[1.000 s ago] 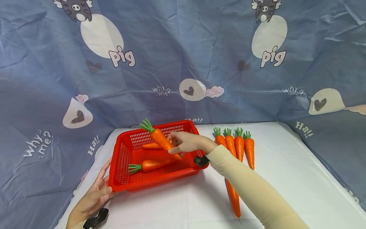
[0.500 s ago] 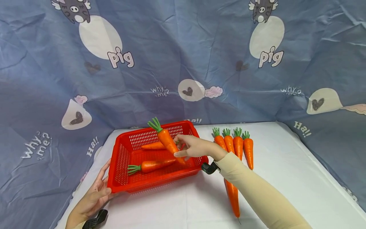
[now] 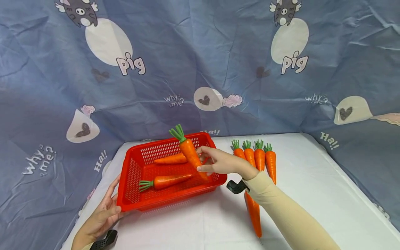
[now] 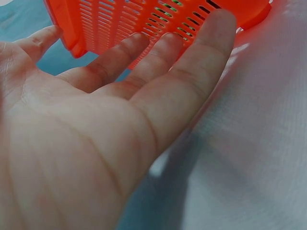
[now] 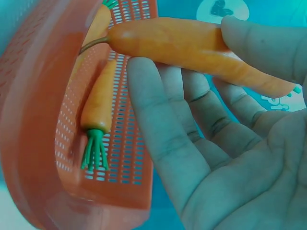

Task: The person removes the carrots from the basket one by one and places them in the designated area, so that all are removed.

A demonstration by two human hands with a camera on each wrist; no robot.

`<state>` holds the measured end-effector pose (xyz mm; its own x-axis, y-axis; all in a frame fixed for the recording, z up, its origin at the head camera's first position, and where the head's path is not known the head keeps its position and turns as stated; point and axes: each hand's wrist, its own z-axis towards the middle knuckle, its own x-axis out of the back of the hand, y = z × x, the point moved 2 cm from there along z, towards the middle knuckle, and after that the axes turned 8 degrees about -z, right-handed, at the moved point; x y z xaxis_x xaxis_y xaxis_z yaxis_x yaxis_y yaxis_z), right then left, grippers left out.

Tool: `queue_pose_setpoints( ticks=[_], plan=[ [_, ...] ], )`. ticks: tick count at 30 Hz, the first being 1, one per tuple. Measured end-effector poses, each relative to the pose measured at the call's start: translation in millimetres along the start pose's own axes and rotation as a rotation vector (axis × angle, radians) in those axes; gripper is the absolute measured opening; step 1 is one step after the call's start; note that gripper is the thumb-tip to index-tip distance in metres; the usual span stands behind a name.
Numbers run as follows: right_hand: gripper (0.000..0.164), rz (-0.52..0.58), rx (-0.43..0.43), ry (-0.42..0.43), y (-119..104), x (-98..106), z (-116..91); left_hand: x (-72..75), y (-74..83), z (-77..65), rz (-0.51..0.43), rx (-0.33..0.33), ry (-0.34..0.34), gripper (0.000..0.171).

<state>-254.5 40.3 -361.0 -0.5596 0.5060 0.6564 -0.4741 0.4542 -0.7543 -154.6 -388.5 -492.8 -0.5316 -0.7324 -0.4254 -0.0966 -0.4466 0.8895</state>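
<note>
My right hand [image 3: 220,161] pinches an orange carrot [image 3: 189,151] with a green top between thumb and fingers, above the right part of a red plastic basket [image 3: 168,201]. In the right wrist view the thumb lies on one side of the held carrot [image 5: 168,40], the fingers on the other. Two more carrots lie inside the basket, one near the front [image 3: 168,181] and one at the back [image 3: 172,159]. At the basket's left front corner, my left hand [image 3: 101,215] touches the wall with its fingers fairly straight; the left wrist view shows the fingertips against the slotted side [image 4: 115,24].
On the white table [image 3: 300,187], right of the basket, several carrots [image 3: 260,158] lie side by side with green tops toward the back. My right forearm crosses over part of them. A blue printed cloth [image 3: 200,62] hangs behind the table.
My right hand has moved to the right with the carrot, which has turned more upright. The left hand and the basket have stayed nearly still.
</note>
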Motion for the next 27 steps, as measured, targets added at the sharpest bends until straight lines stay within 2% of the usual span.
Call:
queue_pose_setpoints(
  ticks=[5,13,19,27],
  plan=[
    [0.046,0.022,-0.009,0.014,0,1,-10,-0.3,0.0,-0.8,0.011,0.008,0.016,0.098],
    [0.041,0.020,0.035,0.071,4,4,-29,-2.2,1.3,-0.7,-0.008,0.008,0.016,0.098],
    [0.041,0.035,0.013,0.111,8,6,-44,-2.4,1.0,-0.7,-0.009,0.012,0.017,0.098],
    [0.045,0.128,-0.025,0.134,10,7,-61,-2.6,0.0,0.1,-0.021,-0.002,0.001,0.099]
  ],
)
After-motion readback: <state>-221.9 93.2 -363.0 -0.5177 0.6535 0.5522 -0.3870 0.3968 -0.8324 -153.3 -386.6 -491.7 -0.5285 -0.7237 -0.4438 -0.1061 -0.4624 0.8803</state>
